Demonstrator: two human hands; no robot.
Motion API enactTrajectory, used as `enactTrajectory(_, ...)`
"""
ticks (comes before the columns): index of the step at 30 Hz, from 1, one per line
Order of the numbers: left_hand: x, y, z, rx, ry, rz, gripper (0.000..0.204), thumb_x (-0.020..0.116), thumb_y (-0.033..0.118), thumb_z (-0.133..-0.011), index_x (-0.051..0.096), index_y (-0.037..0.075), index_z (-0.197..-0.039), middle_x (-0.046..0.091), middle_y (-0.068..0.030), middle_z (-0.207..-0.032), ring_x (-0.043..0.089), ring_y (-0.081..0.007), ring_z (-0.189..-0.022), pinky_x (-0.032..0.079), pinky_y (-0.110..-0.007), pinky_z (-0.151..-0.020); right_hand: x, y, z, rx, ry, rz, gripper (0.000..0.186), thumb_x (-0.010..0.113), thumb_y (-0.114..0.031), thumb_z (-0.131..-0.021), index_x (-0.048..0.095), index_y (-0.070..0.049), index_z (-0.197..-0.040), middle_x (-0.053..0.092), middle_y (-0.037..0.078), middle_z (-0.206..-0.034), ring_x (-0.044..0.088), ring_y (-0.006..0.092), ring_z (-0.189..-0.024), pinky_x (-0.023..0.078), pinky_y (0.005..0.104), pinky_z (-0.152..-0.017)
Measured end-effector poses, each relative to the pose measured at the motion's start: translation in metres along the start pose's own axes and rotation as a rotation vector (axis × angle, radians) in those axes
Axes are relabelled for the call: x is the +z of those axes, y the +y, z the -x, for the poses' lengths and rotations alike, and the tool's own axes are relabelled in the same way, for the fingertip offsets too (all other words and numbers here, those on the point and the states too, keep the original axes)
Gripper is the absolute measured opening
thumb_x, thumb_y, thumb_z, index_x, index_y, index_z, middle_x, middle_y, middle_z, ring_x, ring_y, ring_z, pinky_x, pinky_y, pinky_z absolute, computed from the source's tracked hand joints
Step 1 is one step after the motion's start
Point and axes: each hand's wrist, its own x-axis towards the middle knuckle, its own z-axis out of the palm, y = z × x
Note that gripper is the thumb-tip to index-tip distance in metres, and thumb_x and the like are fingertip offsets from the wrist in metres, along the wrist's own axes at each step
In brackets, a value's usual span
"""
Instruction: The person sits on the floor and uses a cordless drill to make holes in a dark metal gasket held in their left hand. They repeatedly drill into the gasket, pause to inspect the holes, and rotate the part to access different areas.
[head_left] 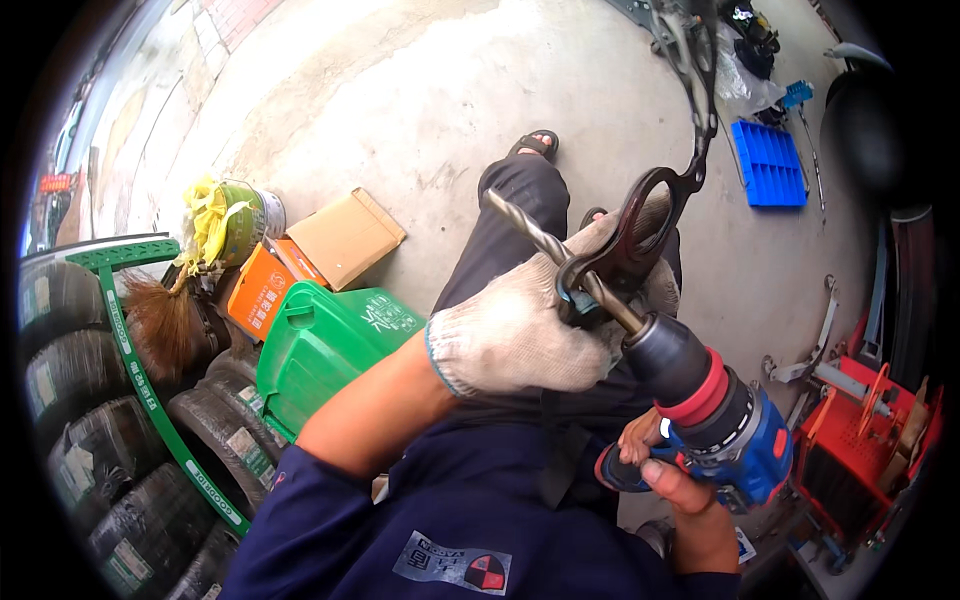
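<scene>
My left hand [525, 335], in a white knit glove, is closed around the end of a black metal suspension arm [690, 180], which has open cut-outs and a round eye. Away from me, the arm stretches up toward the top of the view. A long twist drill bit [535, 232] passes through the eye, its tip sticking out to the upper left. That bit is fixed in a blue and black power drill [735, 430] with a red collar. Bare and low on the right, my right hand [680, 487] grips the drill; part of its fingers is hidden.
On the left stand stacked tires [90, 450], a green bin [320, 345], a cardboard box [345, 235], a broom [165, 315] and a paint bucket [250, 220]. A blue compartment tray [770, 165] lies on the concrete floor at right, with a red tool cart [850, 430] nearer me.
</scene>
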Motion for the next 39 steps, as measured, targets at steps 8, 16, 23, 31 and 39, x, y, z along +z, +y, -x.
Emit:
enactTrajectory(8, 0.007, -0.024, 0.020, -0.012, 0.190, 0.762, 0.067, 0.071, -0.007, -0.090, 0.048, 0.003, -0.152, 0.064, -0.0061, -0.122, 0.062, -0.0137, -0.108, 0.053, -0.029, -0.090, 0.030, 0.000, 0.007, 0.136, -0.031, -0.144, 0.030, 0.069, -0.011, -0.078, 0.053, -0.003, -0.103, 0.061, 0.012, -0.083, 0.063, 0.0244, -0.081, 0.054, 0.0427, -0.082)
enactTrajectory(16, 0.011, -0.005, 0.021, -0.010, 0.334, 0.019, 0.058, 0.071, -0.005, -0.092, 0.052, 0.002, -0.147, 0.069, -0.0076, -0.123, 0.068, -0.0133, -0.104, 0.057, -0.028, -0.086, 0.003, 0.040, 0.021, -0.065, -0.175, 0.152, 0.023, 0.071, -0.012, -0.089, 0.066, -0.006, -0.110, 0.071, 0.006, -0.093, 0.070, 0.0180, -0.084, 0.058, 0.0326, -0.079)
enactTrajectory(23, 0.003, -0.007, 0.007, 0.134, 0.334, -0.515, 0.070, 0.072, -0.001, -0.083, 0.048, 0.005, -0.148, 0.066, -0.0150, -0.120, 0.064, -0.0253, -0.111, 0.050, -0.037, -0.099, 0.039, -0.012, 0.016, 0.107, 0.037, -0.144, 0.021, 0.068, -0.010, -0.081, 0.056, -0.003, -0.096, 0.061, 0.010, -0.081, 0.065, 0.0224, -0.080, 0.056, 0.0392, -0.081)
enactTrajectory(31, -0.011, -0.002, -0.006, 0.247, 0.263, -0.822, 0.081, 0.072, 0.006, -0.079, 0.039, 0.005, -0.154, 0.065, -0.0152, -0.111, 0.062, -0.0257, -0.097, 0.047, -0.037, -0.101, 0.022, 0.000, 0.027, 0.163, -0.043, -0.328, 0.020, 0.069, -0.012, -0.078, 0.057, -0.003, -0.091, 0.063, 0.010, -0.079, 0.065, 0.0224, -0.076, 0.055, 0.0392, -0.080)
enactTrajectory(39, -0.011, 0.032, -0.002, 0.081, -0.021, -0.018, 0.109, 0.083, 0.014, -0.071, 0.024, 0.004, -0.162, 0.059, -0.0121, -0.116, 0.058, -0.0183, -0.098, 0.050, -0.032, -0.088, -0.009, 0.001, 0.027, -0.041, -0.101, -0.323, 0.032, 0.070, -0.011, -0.074, 0.058, -0.003, -0.102, 0.063, 0.011, -0.078, 0.066, 0.0274, -0.075, 0.055, 0.0446, -0.079)
